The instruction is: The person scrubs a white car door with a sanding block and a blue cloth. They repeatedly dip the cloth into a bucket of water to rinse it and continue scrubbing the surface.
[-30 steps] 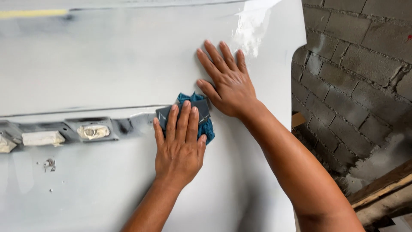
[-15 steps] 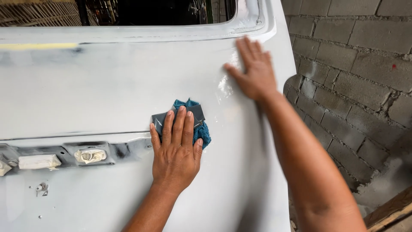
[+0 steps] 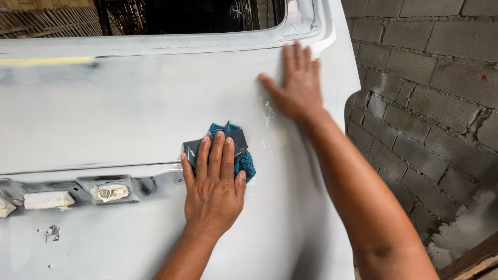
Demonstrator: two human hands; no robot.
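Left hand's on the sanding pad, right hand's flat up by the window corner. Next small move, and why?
Probably slide the left hand with the grey sanding sheet and blue cloth up and rightward toward the wet, glossy patch on the white panel. The pad lies just below that patch, and the right hand lies flat on the panel above it, seemingly bracing.
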